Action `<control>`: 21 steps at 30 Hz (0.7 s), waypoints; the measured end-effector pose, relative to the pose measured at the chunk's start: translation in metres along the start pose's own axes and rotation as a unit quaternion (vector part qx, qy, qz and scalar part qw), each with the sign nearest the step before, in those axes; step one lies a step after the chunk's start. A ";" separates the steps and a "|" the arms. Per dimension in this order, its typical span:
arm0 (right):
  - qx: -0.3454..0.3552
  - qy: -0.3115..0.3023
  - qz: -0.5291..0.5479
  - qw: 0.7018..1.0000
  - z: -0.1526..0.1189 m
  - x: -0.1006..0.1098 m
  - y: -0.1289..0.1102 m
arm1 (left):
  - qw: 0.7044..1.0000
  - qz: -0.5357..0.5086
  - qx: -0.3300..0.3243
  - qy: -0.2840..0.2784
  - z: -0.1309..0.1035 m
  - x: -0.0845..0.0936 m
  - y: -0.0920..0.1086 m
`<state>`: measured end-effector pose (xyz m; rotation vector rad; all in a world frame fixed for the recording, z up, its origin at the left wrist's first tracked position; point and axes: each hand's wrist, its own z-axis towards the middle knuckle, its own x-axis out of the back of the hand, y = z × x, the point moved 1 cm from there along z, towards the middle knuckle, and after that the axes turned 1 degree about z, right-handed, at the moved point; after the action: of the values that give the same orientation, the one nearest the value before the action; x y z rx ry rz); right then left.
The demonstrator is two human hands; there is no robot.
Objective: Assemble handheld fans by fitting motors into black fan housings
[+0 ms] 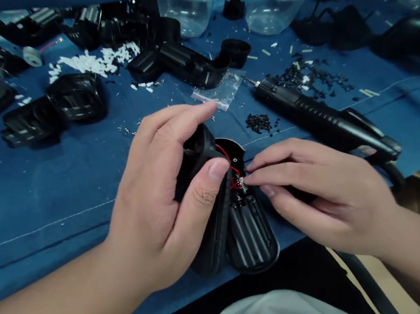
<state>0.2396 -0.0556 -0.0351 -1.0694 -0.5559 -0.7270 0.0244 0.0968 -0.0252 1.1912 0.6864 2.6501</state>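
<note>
Left of the black case (250, 236), the left hand (157, 204) clasped the black cover (214, 224); right of it, the right hand's (333, 189) fingers sat close together, grip unclear. Red wires (226, 152) inside risked snagging if the cover slipped.

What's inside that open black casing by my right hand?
Inside the casing, red wire loops beside a small silvery piece near your right hand, beyond black grooves. Its left side is covered by another black piece held in your left hand; I can't tell what's there.
</note>
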 end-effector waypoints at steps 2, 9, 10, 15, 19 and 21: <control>0.012 -0.006 -0.003 1.000 -0.001 0.000 -0.001 | 1.000 0.000 0.014 -0.009 0.001 0.000 0.003; 0.035 -0.031 -0.022 0.999 -0.002 0.000 -0.003 | 0.999 0.008 0.037 -0.030 0.002 0.001 0.004; 0.032 -0.034 -0.020 0.999 -0.003 0.000 -0.003 | 0.999 0.013 0.027 -0.037 0.003 0.001 0.004; 0.034 -0.055 -0.017 0.998 -0.005 0.000 -0.003 | 0.999 -0.013 0.003 -0.041 0.005 -0.004 0.006; 0.031 -0.064 -0.010 0.997 -0.003 -0.002 -0.003 | 0.976 -0.103 0.156 0.108 0.002 -0.019 0.012; 0.026 -0.066 0.000 0.997 -0.002 -0.003 -0.003 | 0.972 -0.096 0.175 0.123 0.000 -0.027 0.014</control>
<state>0.2355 -0.0582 -0.0359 -1.0739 -0.6848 -0.6423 0.0430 0.0763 -0.0368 0.8145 1.2845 2.6041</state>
